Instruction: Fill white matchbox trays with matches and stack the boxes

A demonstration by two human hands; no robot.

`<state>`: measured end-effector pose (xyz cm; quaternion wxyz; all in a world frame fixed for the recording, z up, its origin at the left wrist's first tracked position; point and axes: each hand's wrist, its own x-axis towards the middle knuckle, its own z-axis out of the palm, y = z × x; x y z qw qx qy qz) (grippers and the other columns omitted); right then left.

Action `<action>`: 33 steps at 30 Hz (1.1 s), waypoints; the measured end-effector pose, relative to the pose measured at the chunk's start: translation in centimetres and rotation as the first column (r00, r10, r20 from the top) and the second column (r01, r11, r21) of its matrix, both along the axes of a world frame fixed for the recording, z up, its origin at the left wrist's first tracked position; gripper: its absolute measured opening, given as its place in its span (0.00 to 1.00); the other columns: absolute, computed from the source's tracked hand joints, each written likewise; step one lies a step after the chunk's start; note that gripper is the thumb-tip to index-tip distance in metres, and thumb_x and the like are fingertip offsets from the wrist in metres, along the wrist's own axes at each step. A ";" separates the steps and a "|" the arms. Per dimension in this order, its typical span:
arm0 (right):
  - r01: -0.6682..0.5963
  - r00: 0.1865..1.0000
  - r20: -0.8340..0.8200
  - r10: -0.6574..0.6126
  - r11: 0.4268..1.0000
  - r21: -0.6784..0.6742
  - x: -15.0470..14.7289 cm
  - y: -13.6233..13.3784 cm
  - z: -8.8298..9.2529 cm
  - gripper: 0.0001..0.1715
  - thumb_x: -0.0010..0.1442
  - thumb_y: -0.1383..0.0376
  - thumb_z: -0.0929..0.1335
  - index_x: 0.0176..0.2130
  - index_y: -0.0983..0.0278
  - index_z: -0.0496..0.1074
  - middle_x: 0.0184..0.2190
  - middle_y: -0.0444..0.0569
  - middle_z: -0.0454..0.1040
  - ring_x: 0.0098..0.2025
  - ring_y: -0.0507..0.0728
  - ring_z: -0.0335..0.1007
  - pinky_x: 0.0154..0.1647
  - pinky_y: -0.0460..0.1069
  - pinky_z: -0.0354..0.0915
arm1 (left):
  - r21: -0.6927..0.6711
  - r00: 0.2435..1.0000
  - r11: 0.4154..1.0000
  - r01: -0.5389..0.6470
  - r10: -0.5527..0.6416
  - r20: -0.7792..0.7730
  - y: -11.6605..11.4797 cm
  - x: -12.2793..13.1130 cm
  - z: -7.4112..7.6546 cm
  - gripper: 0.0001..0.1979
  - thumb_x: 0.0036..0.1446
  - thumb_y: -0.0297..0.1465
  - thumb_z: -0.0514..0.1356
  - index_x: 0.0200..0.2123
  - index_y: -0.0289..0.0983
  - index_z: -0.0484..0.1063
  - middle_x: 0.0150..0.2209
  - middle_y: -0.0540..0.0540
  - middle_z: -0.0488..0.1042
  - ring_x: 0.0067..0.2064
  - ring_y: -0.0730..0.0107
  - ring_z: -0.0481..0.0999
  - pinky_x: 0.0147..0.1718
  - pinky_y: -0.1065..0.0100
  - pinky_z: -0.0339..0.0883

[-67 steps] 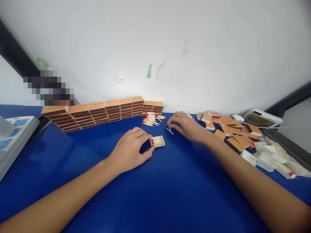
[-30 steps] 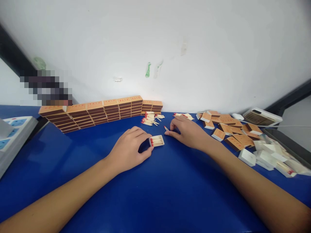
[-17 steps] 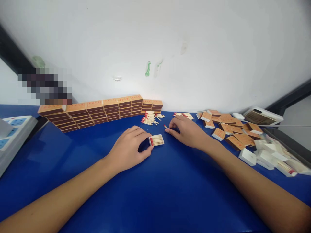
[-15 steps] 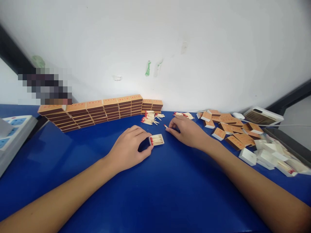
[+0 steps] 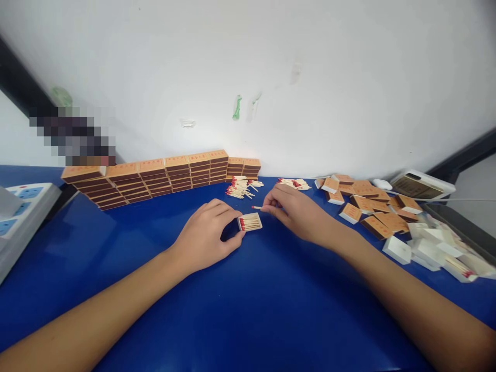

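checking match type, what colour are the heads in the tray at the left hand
Red heads on pale sticks in the tray, clearest in the head view.

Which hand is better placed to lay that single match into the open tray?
Right, most likely. The right hand pinches the match in its grip, just beyond the far edge of the tray. The left hand is occupied, holding the tray from its left side on the blue table.

Glossy blue table (image 5: pixel 240 310), wooden matches (image 5: pixel 240 190) (cardboard boxes (image 5: pixel 155 174)).
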<state>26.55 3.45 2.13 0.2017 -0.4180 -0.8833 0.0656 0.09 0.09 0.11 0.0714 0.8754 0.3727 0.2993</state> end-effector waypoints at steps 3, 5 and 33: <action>-0.067 0.997 0.029 0.066 0.997 0.032 -1.2 -1.4 0.7 0.07 0.74 0.65 0.65 0.41 0.62 0.70 0.41 0.52 0.74 0.44 0.60 0.71 0.43 0.53 0.67 | -0.010 1.000 1.000 -0.001 0.001 -0.008 0.0 0.0 0.1 0.12 0.64 0.32 0.65 0.50 0.38 0.79 0.46 0.42 0.82 0.50 0.53 0.78 0.51 0.49 0.75; -0.086 0.994 0.067 0.082 0.994 0.064 -1.8 -1.9 0.8 0.07 0.74 0.66 0.65 0.41 0.61 0.70 0.41 0.53 0.75 0.44 0.61 0.70 0.43 0.54 0.67 | -0.010 1.000 1.000 -0.001 0.001 -0.010 0.0 0.0 0.1 0.12 0.64 0.32 0.65 0.50 0.38 0.79 0.46 0.42 0.82 0.50 0.53 0.78 0.51 0.49 0.75; 0.346 0.931 -0.108 -0.349 0.937 -0.044 -1.8 5.9 -1.5 0.06 0.66 0.62 0.71 0.40 0.63 0.76 0.36 0.49 0.77 0.36 0.57 0.70 0.39 0.51 0.63 | -0.005 0.999 1.000 0.024 -0.024 0.021 -0.3 0.0 0.1 0.12 0.64 0.32 0.65 0.51 0.38 0.79 0.47 0.42 0.82 0.51 0.53 0.78 0.52 0.49 0.75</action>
